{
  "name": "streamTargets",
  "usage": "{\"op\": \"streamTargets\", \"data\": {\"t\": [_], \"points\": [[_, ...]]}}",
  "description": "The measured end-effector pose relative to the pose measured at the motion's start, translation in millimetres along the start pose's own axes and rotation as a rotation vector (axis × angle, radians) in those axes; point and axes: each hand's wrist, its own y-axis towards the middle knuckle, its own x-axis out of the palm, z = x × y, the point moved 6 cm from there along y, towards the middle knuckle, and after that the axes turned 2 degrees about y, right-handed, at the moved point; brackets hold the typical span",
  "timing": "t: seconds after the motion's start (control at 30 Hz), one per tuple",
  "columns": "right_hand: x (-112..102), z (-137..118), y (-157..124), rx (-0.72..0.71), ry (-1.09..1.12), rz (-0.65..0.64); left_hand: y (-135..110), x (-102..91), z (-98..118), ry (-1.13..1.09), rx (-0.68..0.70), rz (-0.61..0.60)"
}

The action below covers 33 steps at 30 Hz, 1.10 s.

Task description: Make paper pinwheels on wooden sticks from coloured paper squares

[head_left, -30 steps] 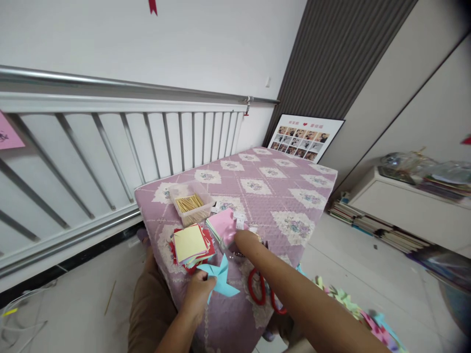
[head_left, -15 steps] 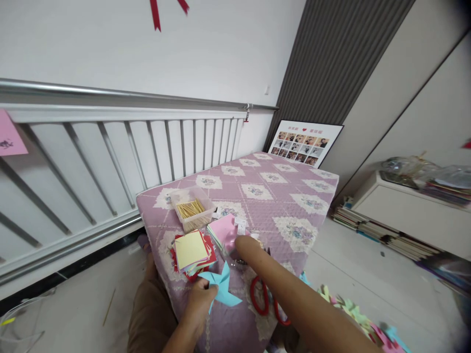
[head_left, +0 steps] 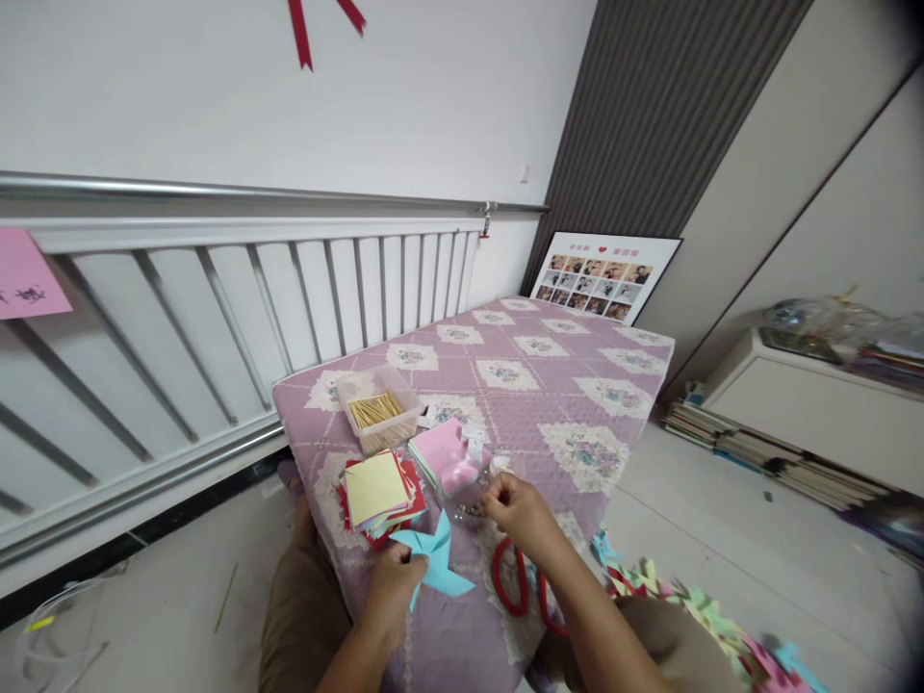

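My left hand (head_left: 396,589) pinches a light-blue paper pinwheel (head_left: 442,570) near its centre, above the front of the bed cover. My right hand (head_left: 518,508) is closed in a pinch beside a clear bag (head_left: 468,508) with small shiny pieces; whatever is between the fingertips is too small to make out. Under my right wrist lie red-handled scissors (head_left: 511,583), partly covered by the arm. Left of the bag sits a pile of square papers (head_left: 376,489), yellow on top over red. Pink paper sheets (head_left: 439,449) lie just behind the bag.
A clear plastic box (head_left: 378,408) of thin wooden sticks stands behind the papers on the purple floral cover (head_left: 498,404). A radiator (head_left: 375,289) runs along the left wall. Finished paper pinwheels (head_left: 704,616) lie heaped at the lower right. A photo board (head_left: 604,277) leans at the back.
My right hand has drawn back from over the pink papers toward me and to the right, its fingers now pinched. The left hand still holds the pinwheel in the same place.
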Motion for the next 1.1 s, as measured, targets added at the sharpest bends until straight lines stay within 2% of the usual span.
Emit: {"op": "streamTargets", "data": {"t": [0.23, 0.37, 0.47, 0.63, 0.77, 1.0, 1.1], "points": [[25.8, 14.7, -64.7, 0.178, 0.403, -0.115, -3.4, -0.5, 2.0, -0.055, -0.050, 0.000], [34.1, 18.2, -83.3, 0.259, 0.649, -0.147, -15.5, 3.3, 6.9, -0.086, -0.093, -0.008], [31.0, 16.2, -88.4, 0.257, 0.695, -0.122, -26.6, 9.4, 9.4, -0.092, -0.103, -0.005], [22.3, 4.6, -89.6, 0.153, 0.630, -0.098, -40.5, 19.0, 14.1, -0.048, -0.049, 0.001], [24.4, -1.9, -92.9, 0.060, 0.534, -0.128, -49.9, 24.8, 23.3, 0.031, 0.006, -0.001], [26.9, -22.1, -101.1, -0.163, 0.172, -0.109, -59.5, 29.0, 32.4, 0.105, 0.082, 0.035], [26.9, -32.6, -103.3, -0.279, 0.094, -0.087, -61.6, 29.0, 33.6, 0.138, 0.101, 0.045]]}}
